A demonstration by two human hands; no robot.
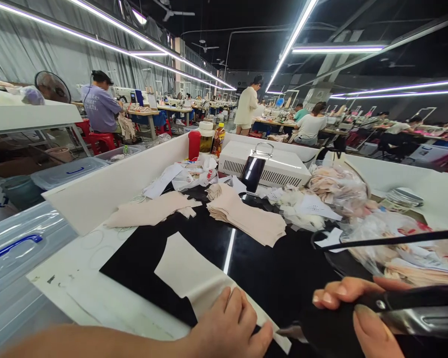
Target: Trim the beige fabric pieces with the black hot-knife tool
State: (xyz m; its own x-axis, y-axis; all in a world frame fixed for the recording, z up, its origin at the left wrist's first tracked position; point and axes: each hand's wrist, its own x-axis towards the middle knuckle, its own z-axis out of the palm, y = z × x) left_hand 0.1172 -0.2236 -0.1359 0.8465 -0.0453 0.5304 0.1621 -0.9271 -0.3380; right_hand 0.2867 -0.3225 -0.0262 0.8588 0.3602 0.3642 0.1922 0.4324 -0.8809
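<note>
A cream fabric piece lies on the black table surface, slightly wrinkled near my fingers. My left hand rests on its lower part, fingers bent a little and pressing it down. In my right hand is a black-handled tool with a metal tip. That tip touches or nearly touches the fabric's lower right end, just beside my left thumb. Much of the tool is cut off by the frame edge. Beyond the piece sit a stack of beige fabric pieces and a smaller pile.
A black cable crosses the right side above my hand. Behind the stacks stand a white vented box, a phone, a bottle and a jar. Plastic bags crowd the right; white panels border the table.
</note>
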